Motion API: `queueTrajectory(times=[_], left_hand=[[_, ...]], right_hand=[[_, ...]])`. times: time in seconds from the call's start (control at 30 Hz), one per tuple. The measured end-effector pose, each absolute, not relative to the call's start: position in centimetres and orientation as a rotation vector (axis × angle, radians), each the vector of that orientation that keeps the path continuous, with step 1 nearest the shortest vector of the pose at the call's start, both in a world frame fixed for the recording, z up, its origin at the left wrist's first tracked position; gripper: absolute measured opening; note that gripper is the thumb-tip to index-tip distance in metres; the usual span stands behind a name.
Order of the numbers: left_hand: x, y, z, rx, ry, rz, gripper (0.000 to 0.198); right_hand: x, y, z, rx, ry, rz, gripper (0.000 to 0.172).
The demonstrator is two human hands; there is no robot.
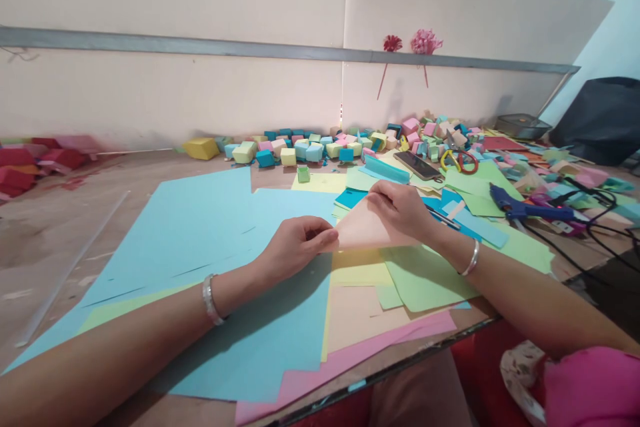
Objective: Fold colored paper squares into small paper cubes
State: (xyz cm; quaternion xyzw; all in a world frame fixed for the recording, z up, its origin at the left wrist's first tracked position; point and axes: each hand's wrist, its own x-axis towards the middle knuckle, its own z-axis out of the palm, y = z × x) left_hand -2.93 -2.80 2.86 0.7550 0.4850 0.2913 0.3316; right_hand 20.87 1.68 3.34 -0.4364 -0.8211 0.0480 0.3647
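A folded piece of pale pink paper [373, 230], roughly triangular, is held up between my hands over the sheets on the table. My left hand [300, 243] pinches its left corner between thumb and fingers. At its upper right edge, my right hand [403, 210] grips the paper with bent fingers. Below lie large light blue sheets [215, 247], a yellow sheet [360, 270] and green sheets [430, 280]. A pen [443, 217] rests just beyond my right wrist, partly hidden by it.
Several small paper boxes [314, 152] line the wall. A phone [417, 165], scissors [459, 160] and a blue glue gun [527, 207] with a cord lie to the right. A clear strip [75, 267] lies at the left. The table's front edge [370, 377] runs near my lap.
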Motion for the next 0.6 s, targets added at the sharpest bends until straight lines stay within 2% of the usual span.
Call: queueTrajectory(times=[0.23,0.37,0.6], left_hand=[[-3.2,-2.1,2.7,1.953,1.344,0.766,0.027],[-3.8,-1.1,2.4,1.970,1.418,0.799,0.029],[-4.9,0.3,1.9,2.038,1.486,0.834,0.029]], right_hand=[[20.6,3.5,2.4,-1.264,-2.187,0.001,0.022],[19.5,5.9,3.5,-1.383,-2.260,0.282,0.015],[18.7,9.4,4.8,-1.310,-2.409,0.644,0.021]])
